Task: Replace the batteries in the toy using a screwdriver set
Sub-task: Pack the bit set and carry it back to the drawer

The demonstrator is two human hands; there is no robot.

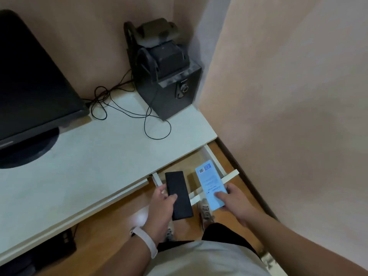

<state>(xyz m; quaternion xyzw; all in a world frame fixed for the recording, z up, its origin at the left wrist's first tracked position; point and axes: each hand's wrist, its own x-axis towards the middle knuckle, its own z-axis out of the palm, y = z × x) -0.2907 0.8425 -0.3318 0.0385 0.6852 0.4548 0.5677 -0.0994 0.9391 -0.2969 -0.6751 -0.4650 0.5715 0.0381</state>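
left hand [162,204] black case [179,194] | right hand [235,202] blue box [211,182] | monitor [29,76], speaker [169,92], cables [100,93]

We reach forward, our left hand [162,204] gripping a flat black rectangular case [179,194], our right hand [233,200] a pale-blue printed pack [211,184].

The monitor [29,76] is cut off by the left edge. Print on the light blue box [212,186] can't be read at all, way too blurred and tiny.
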